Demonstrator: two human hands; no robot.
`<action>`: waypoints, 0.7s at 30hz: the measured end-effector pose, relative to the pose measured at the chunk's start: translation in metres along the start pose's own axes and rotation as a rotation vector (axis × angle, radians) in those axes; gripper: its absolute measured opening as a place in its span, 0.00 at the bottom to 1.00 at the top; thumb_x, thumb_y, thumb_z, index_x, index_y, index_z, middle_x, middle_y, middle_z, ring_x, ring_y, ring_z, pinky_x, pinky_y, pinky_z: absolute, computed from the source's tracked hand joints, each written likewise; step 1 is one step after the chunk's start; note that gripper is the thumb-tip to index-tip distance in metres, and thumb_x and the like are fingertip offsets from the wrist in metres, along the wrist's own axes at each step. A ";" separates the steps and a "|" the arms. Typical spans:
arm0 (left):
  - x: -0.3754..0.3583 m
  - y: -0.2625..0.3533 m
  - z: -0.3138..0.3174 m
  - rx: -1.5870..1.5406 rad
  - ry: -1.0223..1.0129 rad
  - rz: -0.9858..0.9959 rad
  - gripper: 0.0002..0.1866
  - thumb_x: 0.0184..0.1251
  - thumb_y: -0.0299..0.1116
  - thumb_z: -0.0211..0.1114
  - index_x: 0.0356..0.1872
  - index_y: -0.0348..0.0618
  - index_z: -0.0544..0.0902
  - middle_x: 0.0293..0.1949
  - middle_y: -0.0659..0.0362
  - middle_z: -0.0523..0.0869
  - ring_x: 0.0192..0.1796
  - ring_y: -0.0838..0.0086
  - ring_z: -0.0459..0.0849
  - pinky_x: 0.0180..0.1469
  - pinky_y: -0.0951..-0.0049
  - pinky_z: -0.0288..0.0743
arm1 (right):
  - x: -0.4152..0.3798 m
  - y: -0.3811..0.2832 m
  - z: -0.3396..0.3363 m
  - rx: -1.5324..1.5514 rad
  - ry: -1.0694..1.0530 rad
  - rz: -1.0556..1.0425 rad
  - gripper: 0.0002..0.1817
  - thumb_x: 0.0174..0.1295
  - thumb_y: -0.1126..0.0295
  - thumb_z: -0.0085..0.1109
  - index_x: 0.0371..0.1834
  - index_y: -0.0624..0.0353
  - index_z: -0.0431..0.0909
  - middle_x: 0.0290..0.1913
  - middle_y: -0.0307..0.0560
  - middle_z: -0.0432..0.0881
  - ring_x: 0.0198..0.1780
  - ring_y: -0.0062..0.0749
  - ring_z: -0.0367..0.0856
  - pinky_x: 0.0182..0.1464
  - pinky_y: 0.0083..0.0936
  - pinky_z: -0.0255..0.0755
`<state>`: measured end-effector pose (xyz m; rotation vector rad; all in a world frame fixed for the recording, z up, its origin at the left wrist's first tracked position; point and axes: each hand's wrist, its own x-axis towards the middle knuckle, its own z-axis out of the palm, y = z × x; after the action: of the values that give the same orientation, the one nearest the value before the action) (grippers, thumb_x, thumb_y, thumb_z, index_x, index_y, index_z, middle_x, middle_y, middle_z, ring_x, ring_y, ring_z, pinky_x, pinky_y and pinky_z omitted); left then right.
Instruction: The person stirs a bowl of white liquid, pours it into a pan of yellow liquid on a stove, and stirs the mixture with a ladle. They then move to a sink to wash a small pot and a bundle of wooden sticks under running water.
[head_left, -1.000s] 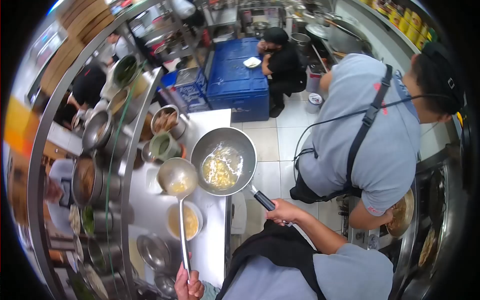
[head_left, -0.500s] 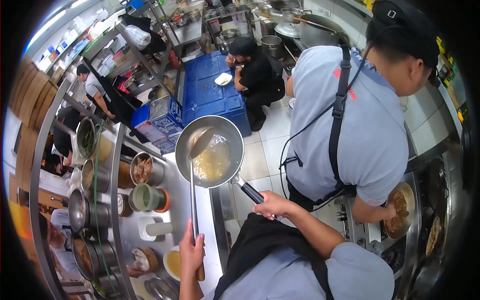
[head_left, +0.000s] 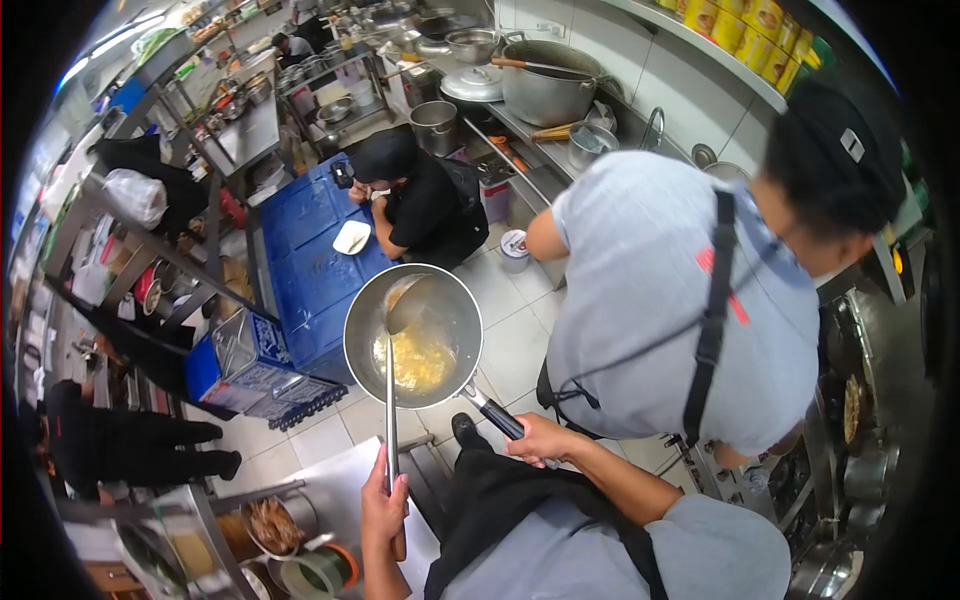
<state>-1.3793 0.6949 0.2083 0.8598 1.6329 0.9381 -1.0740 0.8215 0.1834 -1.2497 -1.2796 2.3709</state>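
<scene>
My right hand [head_left: 540, 441] is closed round the black handle of a saucepan [head_left: 452, 312], which hangs in the air in front of me. A yellowish, wet-looking food [head_left: 422, 362] lies in the bottom of the pan. With my left hand [head_left: 382, 505] I grip a long metal ladle [head_left: 391, 425] by its wooden-ended handle. The ladle's bowl rests inside the pan, over the far left part of the food. What the food is I cannot make out.
To my right a co-worker [head_left: 690, 300] bends over the stove. A person in black [head_left: 425, 200] crouches beside a blue chest [head_left: 310, 260]. Containers [head_left: 285, 525] stand on the steel counter [head_left: 335, 490] at my lower left; a stockpot [head_left: 550, 95] stands farther back.
My view has swung rightward, so the counter shifts down-left and more floor and stove area shows. Both hands keep their hold on the saucepan and ladle.
</scene>
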 end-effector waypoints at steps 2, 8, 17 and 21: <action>0.037 0.015 -0.014 0.002 -0.061 -0.026 0.36 0.73 0.24 0.60 0.81 0.49 0.61 0.24 0.67 0.74 0.20 0.84 0.70 0.21 0.79 0.67 | 0.014 -0.014 -0.007 0.004 0.072 0.020 0.12 0.62 0.73 0.66 0.34 0.55 0.68 0.17 0.34 0.68 0.15 0.18 0.66 0.17 0.22 0.63; 0.134 0.072 -0.046 0.047 -0.264 -0.066 0.36 0.73 0.22 0.60 0.81 0.50 0.60 0.23 0.66 0.73 0.20 0.82 0.70 0.21 0.78 0.68 | 0.049 -0.033 -0.029 0.121 0.129 0.001 0.13 0.62 0.73 0.67 0.35 0.55 0.67 0.18 0.35 0.68 0.15 0.18 0.66 0.16 0.22 0.63; 0.250 0.149 -0.018 0.269 -0.450 -0.067 0.35 0.75 0.23 0.59 0.81 0.49 0.60 0.25 0.65 0.74 0.21 0.81 0.71 0.21 0.76 0.70 | 0.076 -0.062 -0.057 0.372 0.255 -0.080 0.14 0.65 0.71 0.67 0.34 0.54 0.66 0.17 0.32 0.66 0.14 0.16 0.63 0.17 0.22 0.60; 0.298 0.174 0.024 0.278 -0.569 -0.060 0.34 0.76 0.22 0.57 0.81 0.46 0.59 0.25 0.65 0.74 0.22 0.81 0.71 0.21 0.77 0.70 | 0.085 -0.063 -0.084 0.502 0.315 -0.147 0.15 0.65 0.72 0.66 0.35 0.53 0.65 0.16 0.32 0.65 0.14 0.16 0.62 0.17 0.22 0.60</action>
<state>-1.4072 1.0385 0.2362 1.1365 1.2911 0.3714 -1.0795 0.9538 0.1574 -1.2444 -0.6070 2.0966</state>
